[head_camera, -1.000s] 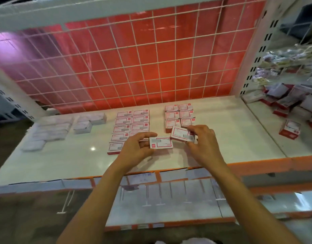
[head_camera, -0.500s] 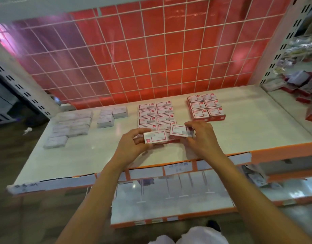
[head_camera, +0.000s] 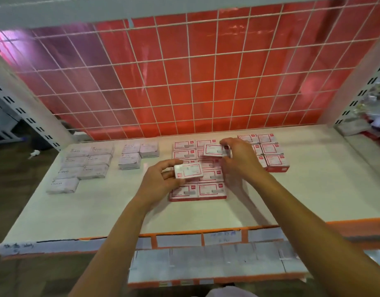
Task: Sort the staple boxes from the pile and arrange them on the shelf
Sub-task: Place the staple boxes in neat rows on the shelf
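The left hand (head_camera: 161, 181) pinched a box (head_camera: 190, 170) just above the sorted rows (head_camera: 210, 190) on the shelf (head_camera: 302, 200); the right hand (head_camera: 241, 160) gripped a second box (head_camera: 213, 150) farther back over them.

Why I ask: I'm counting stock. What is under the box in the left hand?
The middle block of red-and-white boxes lies under the box that the left hand holds. Its front row shows; the box and hand cover the ones directly below.
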Demonstrator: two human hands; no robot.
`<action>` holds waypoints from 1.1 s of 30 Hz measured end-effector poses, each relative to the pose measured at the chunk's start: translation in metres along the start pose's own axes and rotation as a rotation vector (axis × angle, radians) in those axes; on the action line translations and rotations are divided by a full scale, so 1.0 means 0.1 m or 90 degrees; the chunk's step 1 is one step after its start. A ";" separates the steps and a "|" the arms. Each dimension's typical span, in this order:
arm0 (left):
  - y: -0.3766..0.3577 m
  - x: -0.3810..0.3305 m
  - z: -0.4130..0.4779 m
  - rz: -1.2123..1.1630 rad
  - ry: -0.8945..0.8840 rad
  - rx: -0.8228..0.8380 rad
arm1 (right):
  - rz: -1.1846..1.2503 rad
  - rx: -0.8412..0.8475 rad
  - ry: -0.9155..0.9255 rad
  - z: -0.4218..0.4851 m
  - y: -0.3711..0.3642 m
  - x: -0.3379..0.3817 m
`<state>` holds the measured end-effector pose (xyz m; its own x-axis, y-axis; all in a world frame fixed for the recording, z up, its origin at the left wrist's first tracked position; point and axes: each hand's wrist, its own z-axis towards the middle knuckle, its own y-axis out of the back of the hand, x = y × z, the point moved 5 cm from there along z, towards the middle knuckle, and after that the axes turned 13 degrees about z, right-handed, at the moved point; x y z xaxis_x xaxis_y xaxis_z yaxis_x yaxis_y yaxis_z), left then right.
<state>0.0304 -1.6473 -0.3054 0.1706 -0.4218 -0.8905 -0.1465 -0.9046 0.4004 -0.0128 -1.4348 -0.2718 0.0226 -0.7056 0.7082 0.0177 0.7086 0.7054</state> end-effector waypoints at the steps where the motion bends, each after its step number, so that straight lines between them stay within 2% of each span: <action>1: 0.01 -0.01 0.04 -0.002 0.002 -0.004 | -0.002 0.006 0.004 0.08 -0.01 0.01; 9: 0.07 -0.01 0.20 -0.020 0.016 -0.029 | 0.014 0.067 0.006 0.50 -0.10 0.02; 17: 0.19 -0.04 0.39 0.006 0.016 0.014 | 0.022 0.096 -0.043 0.60 -0.18 0.03; 33: 0.30 -0.07 0.54 -0.006 0.018 0.049 | 0.042 0.073 -0.084 0.58 -0.25 0.04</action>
<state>-0.0281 -1.6679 -0.2985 0.1999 -0.4160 -0.8871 -0.2193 -0.9014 0.3733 -0.0712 -1.4557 -0.2852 -0.1111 -0.6572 0.7455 -0.0931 0.7537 0.6505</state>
